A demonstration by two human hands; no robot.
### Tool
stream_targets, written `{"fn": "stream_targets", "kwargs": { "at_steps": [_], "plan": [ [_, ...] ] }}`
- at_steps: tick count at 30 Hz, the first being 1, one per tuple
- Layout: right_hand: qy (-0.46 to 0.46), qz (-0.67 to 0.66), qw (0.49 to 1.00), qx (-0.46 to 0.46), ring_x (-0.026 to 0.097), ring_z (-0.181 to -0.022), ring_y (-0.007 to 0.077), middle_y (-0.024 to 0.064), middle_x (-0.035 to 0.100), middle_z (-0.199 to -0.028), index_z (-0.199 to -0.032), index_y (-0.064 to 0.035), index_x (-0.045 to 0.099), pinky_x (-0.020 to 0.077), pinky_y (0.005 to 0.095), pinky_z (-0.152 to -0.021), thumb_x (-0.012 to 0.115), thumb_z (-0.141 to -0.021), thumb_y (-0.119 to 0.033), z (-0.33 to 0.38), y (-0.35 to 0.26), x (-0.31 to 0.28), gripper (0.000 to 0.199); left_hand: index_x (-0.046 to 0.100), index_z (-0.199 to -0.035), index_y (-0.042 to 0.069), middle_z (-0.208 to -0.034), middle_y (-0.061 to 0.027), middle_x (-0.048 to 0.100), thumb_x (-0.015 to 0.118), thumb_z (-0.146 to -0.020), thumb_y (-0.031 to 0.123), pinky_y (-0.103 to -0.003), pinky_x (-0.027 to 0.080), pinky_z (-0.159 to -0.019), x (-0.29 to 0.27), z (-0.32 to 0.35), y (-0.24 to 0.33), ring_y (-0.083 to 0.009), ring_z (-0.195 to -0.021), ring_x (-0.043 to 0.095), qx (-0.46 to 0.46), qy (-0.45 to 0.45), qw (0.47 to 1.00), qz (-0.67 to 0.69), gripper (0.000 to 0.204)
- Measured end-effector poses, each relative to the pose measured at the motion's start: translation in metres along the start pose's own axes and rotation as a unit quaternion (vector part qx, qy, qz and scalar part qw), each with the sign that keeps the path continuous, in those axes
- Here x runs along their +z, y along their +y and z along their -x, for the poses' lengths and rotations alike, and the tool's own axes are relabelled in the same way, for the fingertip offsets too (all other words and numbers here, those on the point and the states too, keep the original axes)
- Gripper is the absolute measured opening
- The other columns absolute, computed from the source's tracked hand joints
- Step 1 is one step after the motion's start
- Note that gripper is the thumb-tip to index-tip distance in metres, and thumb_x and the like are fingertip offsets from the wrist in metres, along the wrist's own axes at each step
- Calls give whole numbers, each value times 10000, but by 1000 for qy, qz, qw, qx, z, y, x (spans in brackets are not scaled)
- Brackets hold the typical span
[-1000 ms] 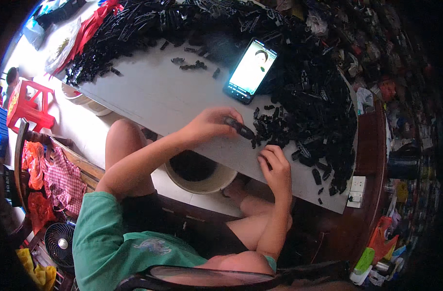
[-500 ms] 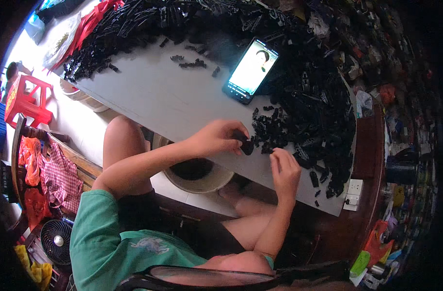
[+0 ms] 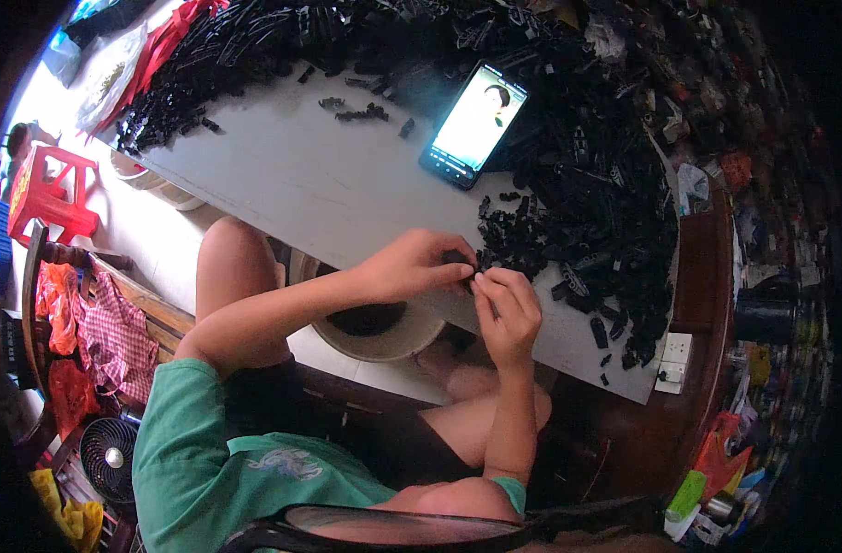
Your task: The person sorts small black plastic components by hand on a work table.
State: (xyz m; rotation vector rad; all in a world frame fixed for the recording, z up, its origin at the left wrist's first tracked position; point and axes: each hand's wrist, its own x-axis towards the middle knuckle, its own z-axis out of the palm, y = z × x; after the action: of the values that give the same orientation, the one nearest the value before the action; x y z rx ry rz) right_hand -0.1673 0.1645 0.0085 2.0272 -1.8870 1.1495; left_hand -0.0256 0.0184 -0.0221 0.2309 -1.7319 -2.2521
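The right hand (image 3: 510, 311) has moved left, away from the small pieces, to meet the left hand (image 3: 419, 263) near the table's front edge; the left hand's fingers and thumb are closed around a black part (image 3: 459, 257), which is mostly hidden by them; the right thumb and fingertips are pinched together at the part's near end, though whether they hold a tiny piece I cannot tell. Just beyond lies a cluster of small black pieces (image 3: 511, 232) on the grey table (image 3: 292, 175); behind it, a lit phone (image 3: 474, 127) leans against a big heap of black parts (image 3: 591, 175); below the table edge, between the person's knees, stands a pale bucket (image 3: 412, 347); far left, a red stool (image 3: 56, 195).
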Motion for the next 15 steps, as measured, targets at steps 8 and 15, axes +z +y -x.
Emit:
{"fn": "stream_targets", "kwargs": {
  "at_steps": [8,15],
  "plan": [
    [-23,17,1000,-9,655,-833,309,117,656,-970,-962,3,692,538,396,-723,729,-763,72,-3,-4,-1,214,643,-1092,-33,-916,-107,701,632,-963,139,-284,534,-722,-3,0,2,-134,-799,687,39,25,996,-78,215],
    [18,12,1000,-7,658,-852,305,120,656,-972,-970,6,691,539,401,-740,716,-779,75,3,-5,-1,205,643,-1073,-37,-907,-98,694,633,-957,119,-278,531,-738,5,0,6,-124,-837,675,29,24,999,-19,194]
  ]
}}
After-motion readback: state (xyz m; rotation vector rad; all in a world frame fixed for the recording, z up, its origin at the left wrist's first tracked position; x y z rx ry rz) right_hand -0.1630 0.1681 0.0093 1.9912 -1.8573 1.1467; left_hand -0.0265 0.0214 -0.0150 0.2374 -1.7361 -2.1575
